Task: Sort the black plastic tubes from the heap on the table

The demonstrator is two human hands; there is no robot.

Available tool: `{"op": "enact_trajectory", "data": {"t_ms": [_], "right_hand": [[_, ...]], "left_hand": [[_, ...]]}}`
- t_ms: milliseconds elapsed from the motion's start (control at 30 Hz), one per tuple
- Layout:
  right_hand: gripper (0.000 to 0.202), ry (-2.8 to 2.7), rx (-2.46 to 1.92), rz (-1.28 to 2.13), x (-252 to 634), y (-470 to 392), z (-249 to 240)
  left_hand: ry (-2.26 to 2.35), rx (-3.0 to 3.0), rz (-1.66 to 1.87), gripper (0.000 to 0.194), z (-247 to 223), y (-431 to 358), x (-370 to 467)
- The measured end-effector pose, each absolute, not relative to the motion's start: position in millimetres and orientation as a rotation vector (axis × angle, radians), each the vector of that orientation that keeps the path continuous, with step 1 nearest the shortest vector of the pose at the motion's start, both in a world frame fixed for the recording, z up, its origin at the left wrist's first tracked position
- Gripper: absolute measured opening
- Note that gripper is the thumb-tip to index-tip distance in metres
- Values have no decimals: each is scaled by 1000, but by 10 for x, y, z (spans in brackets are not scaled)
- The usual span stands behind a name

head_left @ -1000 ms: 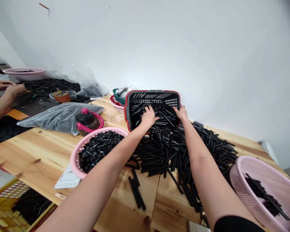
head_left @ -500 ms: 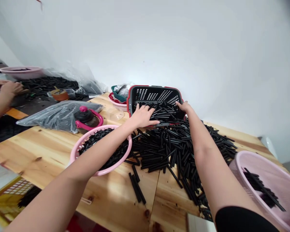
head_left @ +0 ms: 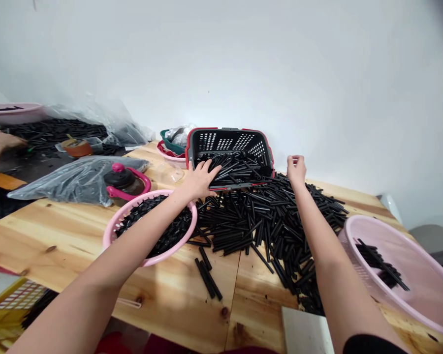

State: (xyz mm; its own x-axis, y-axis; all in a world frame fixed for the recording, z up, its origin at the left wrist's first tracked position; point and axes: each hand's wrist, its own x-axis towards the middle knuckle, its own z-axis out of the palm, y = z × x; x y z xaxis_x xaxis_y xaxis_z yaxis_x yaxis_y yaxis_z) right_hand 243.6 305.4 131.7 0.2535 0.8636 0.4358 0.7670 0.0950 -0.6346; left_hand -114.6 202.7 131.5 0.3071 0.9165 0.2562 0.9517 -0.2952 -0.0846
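A black-and-grey basket with red trim (head_left: 229, 142) lies tipped on its side against the wall, its mouth facing me. Black tubes (head_left: 236, 167) fill its lower part. My left hand (head_left: 202, 179) is at the basket's front left rim, fingers spread over the edge, holding nothing. Apart from the basket, to its right, my right hand (head_left: 296, 169) hovers above the loose tubes with its fingers curled in; nothing shows in them. A wide heap of black tubes (head_left: 251, 216) spreads over the wooden table (head_left: 170, 295) before the basket.
A pink basket (head_left: 107, 236) of short black pieces sits under my left forearm. Another pink basket (head_left: 354, 223) with some tubes stands at right. A pink-handled jug (head_left: 123, 182) and a plastic bag (head_left: 70, 179) lie leftward. A co-worker's hand (head_left: 2, 142) shows at far left.
My right hand has let go of the basket's right side and moved off to the right, fingers curling. My left hand has slid toward the basket's left front corner.
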Motion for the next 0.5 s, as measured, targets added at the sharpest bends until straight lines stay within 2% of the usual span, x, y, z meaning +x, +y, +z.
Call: {"op": "enact_trajectory", "data": {"t_ms": [67,167,233,300,367,433,500], "right_hand": [[55,-1505,-1606,-3,2491,2655,1143],[58,-1793,-1556,108,2483,2065,822],[63,-2051,-1499,184,2434,1768,630],[76,-2259,-1461,205,2360,1597,495],[93,-2408,-1445,189,2264,1565,434],[107,-2489,-1447,159,2149,1653,436],[117,-2502,-1487,155,2021,1812,467]], "left_hand": [[-1710,-2335,-292,92,1397,1947,-1063],[-1775,-2282,-480,72,1480,1543,-939],[-1856,-2355,-557,66,1408,1057,-904],[-1896,-2565,-382,71,1198,500,-916],[-1839,-2793,-118,87,902,34,-950],[-1754,-2875,-31,102,613,-204,-971],[-1723,-2899,-36,108,405,-182,-951]]}}
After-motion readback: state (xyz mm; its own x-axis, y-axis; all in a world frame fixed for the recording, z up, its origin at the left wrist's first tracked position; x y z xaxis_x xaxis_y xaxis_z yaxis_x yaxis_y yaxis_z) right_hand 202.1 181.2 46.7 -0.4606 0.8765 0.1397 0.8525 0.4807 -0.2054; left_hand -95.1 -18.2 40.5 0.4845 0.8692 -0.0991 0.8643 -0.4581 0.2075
